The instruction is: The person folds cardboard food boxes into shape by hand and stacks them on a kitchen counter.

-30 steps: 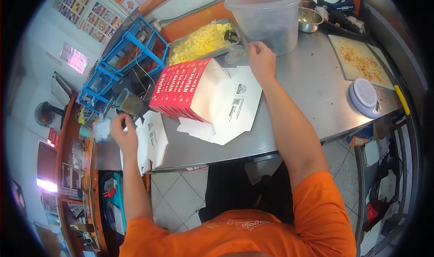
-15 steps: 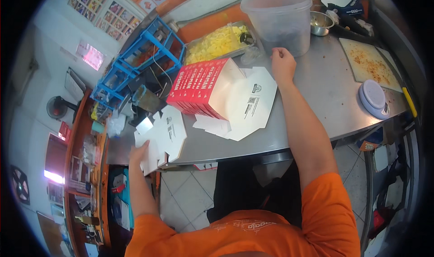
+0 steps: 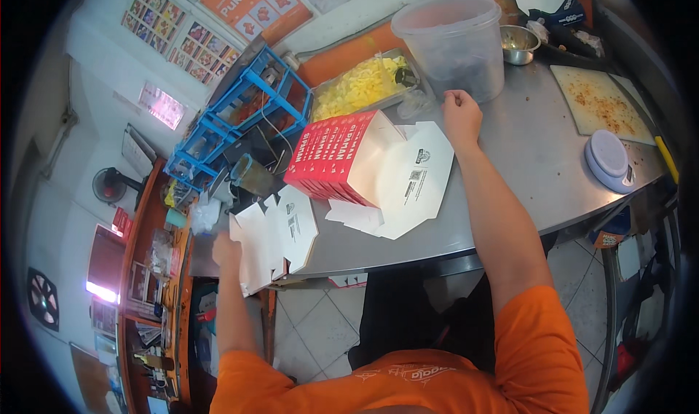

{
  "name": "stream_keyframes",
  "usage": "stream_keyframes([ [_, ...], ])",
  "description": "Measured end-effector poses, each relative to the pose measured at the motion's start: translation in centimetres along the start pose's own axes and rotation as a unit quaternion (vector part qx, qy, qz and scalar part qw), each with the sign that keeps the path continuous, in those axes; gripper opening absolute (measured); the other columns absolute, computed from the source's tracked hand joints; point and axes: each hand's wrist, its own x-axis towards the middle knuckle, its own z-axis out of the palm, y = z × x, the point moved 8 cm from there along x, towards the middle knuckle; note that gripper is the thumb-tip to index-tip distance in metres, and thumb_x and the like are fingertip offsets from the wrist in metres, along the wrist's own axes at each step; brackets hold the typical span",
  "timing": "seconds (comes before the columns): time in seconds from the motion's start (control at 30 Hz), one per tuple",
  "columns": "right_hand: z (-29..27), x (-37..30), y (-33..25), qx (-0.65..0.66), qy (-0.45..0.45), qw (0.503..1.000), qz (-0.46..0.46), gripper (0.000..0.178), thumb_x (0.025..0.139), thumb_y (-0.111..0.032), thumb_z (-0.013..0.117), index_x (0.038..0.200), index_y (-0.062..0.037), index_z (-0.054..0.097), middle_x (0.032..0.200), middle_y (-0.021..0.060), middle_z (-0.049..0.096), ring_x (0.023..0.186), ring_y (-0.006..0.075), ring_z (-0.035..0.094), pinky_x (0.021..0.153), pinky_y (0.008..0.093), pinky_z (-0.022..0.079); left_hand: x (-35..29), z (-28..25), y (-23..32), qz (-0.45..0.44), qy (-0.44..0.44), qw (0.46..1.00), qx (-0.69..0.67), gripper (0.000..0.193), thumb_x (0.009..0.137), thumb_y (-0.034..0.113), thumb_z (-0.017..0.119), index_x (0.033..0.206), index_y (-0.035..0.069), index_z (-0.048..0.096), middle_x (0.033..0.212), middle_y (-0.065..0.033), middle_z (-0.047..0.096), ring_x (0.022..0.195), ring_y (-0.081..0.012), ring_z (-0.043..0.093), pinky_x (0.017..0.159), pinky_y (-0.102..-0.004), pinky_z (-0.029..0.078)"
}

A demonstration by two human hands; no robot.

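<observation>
My left hand (image 3: 226, 251) is at the left edge of a partly unfolded white carton (image 3: 293, 221), over the front corner of the steel table. Its fingers are blurred and partly hidden, so I cannot tell whether they grip the flap. To the right stand several red-and-white food boxes (image 3: 331, 155) nested together on their side, the nearest with its white lid (image 3: 419, 181) spread over the tabletop. Beyond that lid's right edge, my right hand (image 3: 462, 117) has its fingers curled closed, with nothing visible in them. A crumpled clear plastic piece (image 3: 415, 104) lies left of it.
Behind the boxes sit a tray of yellow pieces (image 3: 364, 86), a large clear tub (image 3: 455, 50) and a blue rack (image 3: 244, 108). A metal bowl (image 3: 518, 46), a crumb-covered cutting board (image 3: 601, 107) and a small scale (image 3: 609, 159) occupy the right side of the steel table (image 3: 524, 195).
The view has shifted, so everything appears a little further right and lower. My left hand's fingers, seen on the carton flap before, are now less distinct at its edge. The right hand stays closed.
</observation>
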Motion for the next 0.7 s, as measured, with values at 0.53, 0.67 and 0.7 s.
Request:
stream_keyframes([
  [0.53, -0.8, 1.1, -0.4, -0.02, 0.006, 1.0, -0.001, 0.028, 0.101, -0.026, 0.064, 0.11, -0.0034, 0.078, 0.093, 0.0137, 0.079, 0.088, 0.0294, 0.075, 0.082, 0.0407, 0.056, -12.0, -35.6, 13.2, 0.103, 0.39, 0.898, -0.176, 0.04, 0.109, 0.013, 0.055, 0.148, 0.009, 0.06, 0.121, -0.0242, 0.075, 0.112, -0.0456, 0.072, 0.09, -0.0509, 0.056],
  [0.67, -0.8, 0.9, -0.8, -0.017, 0.011, 1.0, -0.009, 0.028, 0.101, -0.026, 0.064, 0.109, -0.0038, 0.078, 0.094, 0.0142, 0.079, 0.089, 0.0298, 0.075, 0.082, 0.0411, 0.056, -8.5, -30.4, 9.3, 0.041, 0.315, 0.943, -0.101, 0.045, 0.107, 0.01, 0.056, 0.152, 0.011, 0.057, 0.122, -0.0254, 0.074, 0.111, -0.0464, 0.071, 0.091, -0.0538, 0.056],
  [0.7, -0.7, 0.7, -1.0, -0.011, 0.012, 1.0, -0.007, 0.028, 0.101, -0.026, 0.064, 0.109, -0.0038, 0.078, 0.094, 0.0142, 0.079, 0.089, 0.0298, 0.075, 0.082, 0.0411, 0.056, -7.8, -28.2, 8.0, 0.03, 0.285, 0.956, -0.06, 0.047, 0.106, 0.01, 0.056, 0.153, 0.009, 0.056, 0.121, -0.0264, 0.074, 0.111, -0.0471, 0.072, 0.091, -0.0541, 0.057],
])
